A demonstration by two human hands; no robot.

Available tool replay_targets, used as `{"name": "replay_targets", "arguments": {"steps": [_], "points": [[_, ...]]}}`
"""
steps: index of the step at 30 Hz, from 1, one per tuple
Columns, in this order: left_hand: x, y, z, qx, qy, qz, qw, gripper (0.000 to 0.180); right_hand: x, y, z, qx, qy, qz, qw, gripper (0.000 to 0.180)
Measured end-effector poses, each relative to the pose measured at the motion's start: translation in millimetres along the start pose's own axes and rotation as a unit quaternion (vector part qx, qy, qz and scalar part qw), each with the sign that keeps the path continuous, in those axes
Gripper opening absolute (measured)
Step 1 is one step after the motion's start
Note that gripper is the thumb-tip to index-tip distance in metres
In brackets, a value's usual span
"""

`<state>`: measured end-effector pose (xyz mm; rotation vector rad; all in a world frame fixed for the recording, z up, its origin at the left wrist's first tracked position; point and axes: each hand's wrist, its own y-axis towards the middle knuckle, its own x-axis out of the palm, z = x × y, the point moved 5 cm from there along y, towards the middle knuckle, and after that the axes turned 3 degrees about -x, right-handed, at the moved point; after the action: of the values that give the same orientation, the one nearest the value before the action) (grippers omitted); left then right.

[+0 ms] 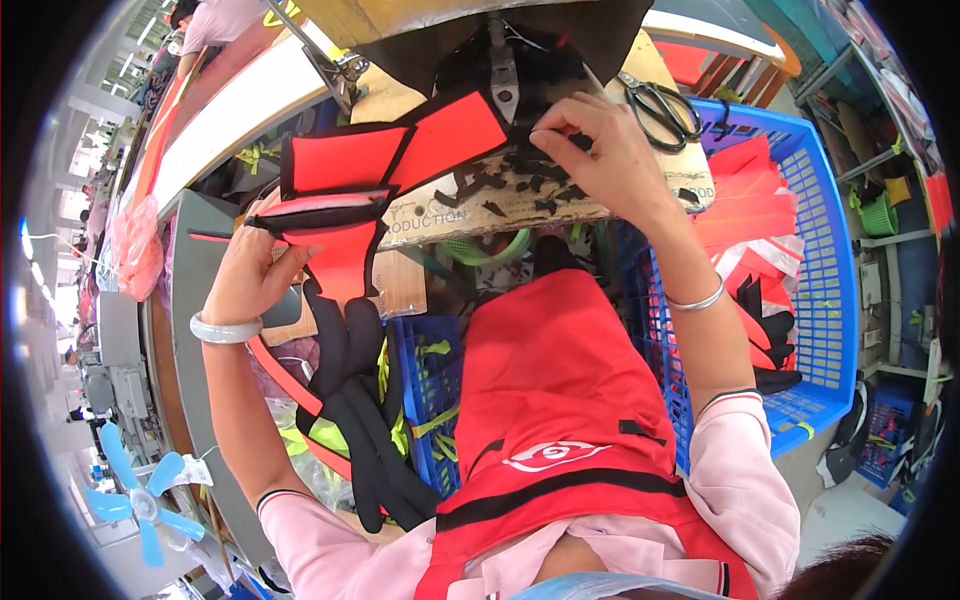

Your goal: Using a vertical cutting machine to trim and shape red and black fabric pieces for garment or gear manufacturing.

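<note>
My left hand (pixel 252 272) is closed on the folded near end of a bright orange-red fabric piece (pixel 350 160) with black edging. The piece lies across the wooden work top, its far end reaching the metal bar (pixel 505 85) of a dark machine (pixel 460 60), probably a sewing machine. Its lower part hangs off the edge toward black padded strips (pixel 360 400). Beside that bar, my right hand (pixel 600 145) has thumb and index finger drawn together. Whatever they pinch, if anything, is hidden against dark scraps.
Black offcuts (pixel 495 185) litter the wooden work top (pixel 430 225). Black-handled scissors (pixel 660 110) lie at its right. A blue basket (pixel 835 250) with orange-red pieces stands on the right; a smaller blue crate (pixel 425 380) is below, near my red apron (pixel 570 380). A person (pixel 215 25) sits far left.
</note>
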<state>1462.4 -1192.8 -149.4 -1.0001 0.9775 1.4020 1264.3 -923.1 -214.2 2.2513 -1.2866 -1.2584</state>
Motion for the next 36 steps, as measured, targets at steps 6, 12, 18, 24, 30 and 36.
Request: {"name": "replay_targets", "arguments": {"steps": [6,12,18,24,30,36], "points": [[0,0,-7,-0.008,0.016,0.007,1.000,0.029,1,8,2,0.020,0.009,-0.012,1.000,0.013],[1,0,-9,0.003,0.018,0.024,1.000,0.029,-1,9,2,0.031,0.018,-0.023,0.999,0.014],[11,-7,-33,-0.078,-0.071,0.042,0.994,0.027,-1,12,3,0.030,0.027,-0.018,0.999,0.015],[19,-5,-16,-0.054,-0.210,0.044,0.975,0.020,-2,11,6,0.046,0.036,-0.008,0.998,0.015],[24,-7,-20,-0.088,-0.244,0.039,0.965,0.017,-1,14,5,0.008,0.031,0.025,0.999,0.015],[23,-8,-16,-0.095,-0.258,0.032,0.961,0.016,8,7,13,0.070,0.088,0.065,0.992,0.015]]}}
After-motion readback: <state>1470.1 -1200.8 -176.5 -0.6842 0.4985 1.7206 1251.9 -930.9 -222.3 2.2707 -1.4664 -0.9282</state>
